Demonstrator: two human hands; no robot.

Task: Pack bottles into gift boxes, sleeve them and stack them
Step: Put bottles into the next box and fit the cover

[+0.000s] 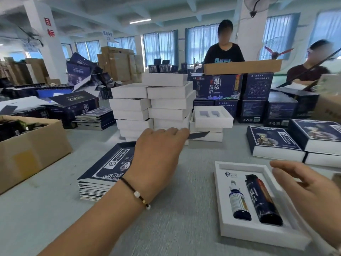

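- While the left hand (158,154) lies flat, fingers straight, on the stack of dark sleeves (105,169) at the counter's (166,228) middle, it grasps nothing.
- Right hand (310,193) — relaxed, released — hovers over the white gift box (258,235) near the right edge.
- Inside lie a dropper bottle (239,202) and a dark bottle (263,200), side by side.

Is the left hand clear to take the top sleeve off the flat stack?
Probably yes. The left hand lies open on the top of the sleeve stack, and nothing else rests on it.
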